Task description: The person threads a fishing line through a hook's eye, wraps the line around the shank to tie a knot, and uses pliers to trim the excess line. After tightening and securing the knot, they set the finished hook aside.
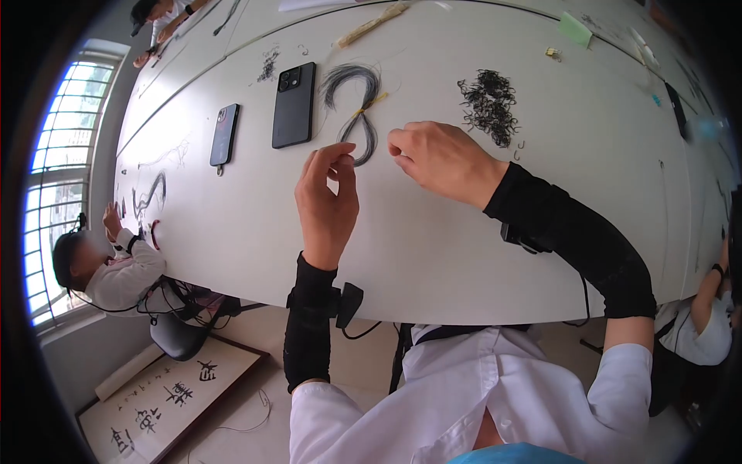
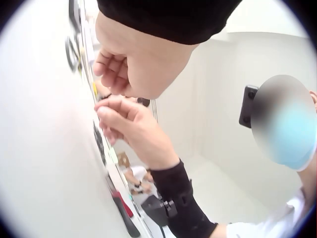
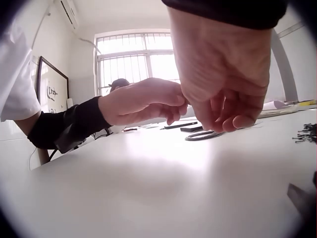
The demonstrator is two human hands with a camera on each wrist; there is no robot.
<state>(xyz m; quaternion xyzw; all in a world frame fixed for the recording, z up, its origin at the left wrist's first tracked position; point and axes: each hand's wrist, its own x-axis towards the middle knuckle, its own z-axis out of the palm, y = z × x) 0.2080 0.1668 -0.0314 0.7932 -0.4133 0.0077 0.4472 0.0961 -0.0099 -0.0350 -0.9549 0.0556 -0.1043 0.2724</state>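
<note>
Both hands are raised close together over the white table (image 1: 433, 255), fingertips facing each other. My left hand (image 1: 328, 209) has its thumb and index finger bent toward each other, tips near the lower loop of a bundle of thin dark strands (image 1: 371, 143). A yellow tie (image 1: 369, 106) binds that bundle at its middle. From the other side, my right hand (image 1: 448, 161) has its thumb and fingers bent together. Whether either hand pinches a fine strand or hook I cannot tell. A pile of small black hooks (image 1: 491, 104) lies beyond the right hand, a few loose ones (image 1: 519, 145) beside it.
A large dark phone (image 1: 294, 104) and a smaller phone (image 1: 224, 135) lie left of the bundle. Farther back are a pale straw-coloured bundle (image 1: 371, 25), a small brass-coloured piece (image 1: 553, 53) and a green paper (image 1: 575, 29). Other people sit around the table.
</note>
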